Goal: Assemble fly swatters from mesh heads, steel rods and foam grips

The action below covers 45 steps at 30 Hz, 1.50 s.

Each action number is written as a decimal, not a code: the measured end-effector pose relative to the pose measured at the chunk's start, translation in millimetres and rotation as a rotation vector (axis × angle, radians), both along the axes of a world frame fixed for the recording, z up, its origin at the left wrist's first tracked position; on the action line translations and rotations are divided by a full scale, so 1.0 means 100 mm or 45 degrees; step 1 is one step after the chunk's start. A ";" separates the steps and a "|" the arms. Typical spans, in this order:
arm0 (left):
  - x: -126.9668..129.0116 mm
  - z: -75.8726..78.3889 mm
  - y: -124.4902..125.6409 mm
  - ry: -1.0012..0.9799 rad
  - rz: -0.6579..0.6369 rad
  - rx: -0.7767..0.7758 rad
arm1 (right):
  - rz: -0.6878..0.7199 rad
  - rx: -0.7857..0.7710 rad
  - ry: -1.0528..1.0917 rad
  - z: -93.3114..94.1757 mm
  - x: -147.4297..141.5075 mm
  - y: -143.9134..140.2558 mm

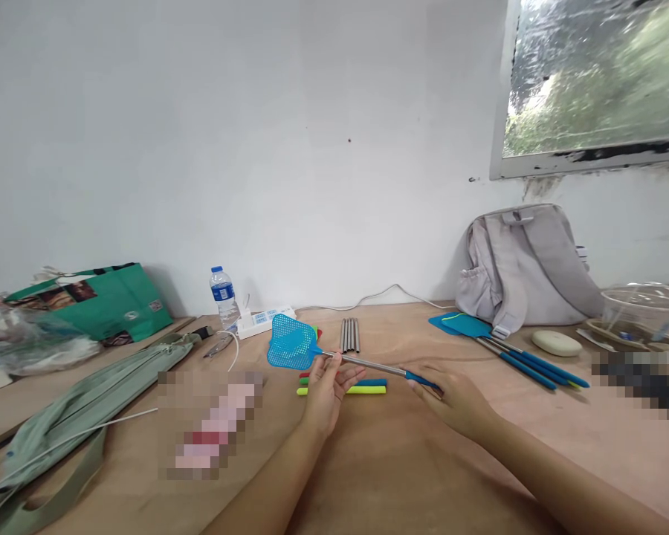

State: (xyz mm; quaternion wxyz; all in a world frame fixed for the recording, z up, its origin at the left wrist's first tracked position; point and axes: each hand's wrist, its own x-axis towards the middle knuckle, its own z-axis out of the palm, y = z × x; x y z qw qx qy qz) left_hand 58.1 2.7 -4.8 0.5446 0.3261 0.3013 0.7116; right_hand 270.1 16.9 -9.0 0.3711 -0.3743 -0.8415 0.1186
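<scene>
Plywood table (401, 475) against a pale wall, with a window (596, 82) at the upper right of the frame. At centre frame you hold a blue fly swatter (334, 353) level just above the table. Your left hand (328, 390) pinches the metal shaft just behind the mesh head, fingers closed on it. Your right hand (451, 397) is wrapped around the blue grip at the shaft's other end, to the right of centre. The head of the swatter points toward the left of the frame.

Directly below the shaft lie coloured handle sleeves (343, 386), yellow-green and blue, with what may be a red one partly hidden behind your left hand. Just above the shaft, a bundle of bare metal rods (349, 334) lies on the table. Right of centre, more blue fly swatters (507, 349) lie side by side, next to a grey backpack (524, 267) leaning on the wall. A pale oval case (556, 342) sits beside them. Left of centre stand a water bottle (223, 296) and a white power strip (264, 321). A green bag (100, 301) occupies the left edge, and a grey-green pouch (89, 394) lies across the lower left.
</scene>
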 end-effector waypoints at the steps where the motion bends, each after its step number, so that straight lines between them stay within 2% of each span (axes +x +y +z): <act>1: 0.00 0.00 0.00 -0.005 -0.008 -0.009 | -0.010 -0.001 0.016 -0.01 0.00 0.00; 8: -0.06 0.03 -0.01 0.060 -0.098 -0.071 | -0.066 -0.019 0.094 -0.04 0.03 0.03; 11: -0.06 0.02 -0.01 0.106 -0.190 -0.087 | -0.058 -0.008 0.060 -0.05 0.04 0.04; 17: 0.00 0.03 -0.07 0.078 -0.402 -0.025 | 0.068 0.168 0.030 -0.07 0.06 0.02; 21: 0.07 0.09 -0.11 -0.228 -0.310 0.023 | 0.184 0.240 0.048 -0.06 0.05 0.01; 25: 0.11 0.14 -0.15 -0.530 -0.208 0.102 | 0.204 0.068 0.125 -0.08 -0.03 0.00; 29: 0.10 0.15 -0.17 -0.560 -0.151 0.126 | 0.156 -0.081 0.184 -0.11 -0.16 -0.06; 45: 0.30 0.07 -0.27 -0.732 -0.094 0.001 | 0.116 -0.228 0.245 -0.08 -0.38 -0.31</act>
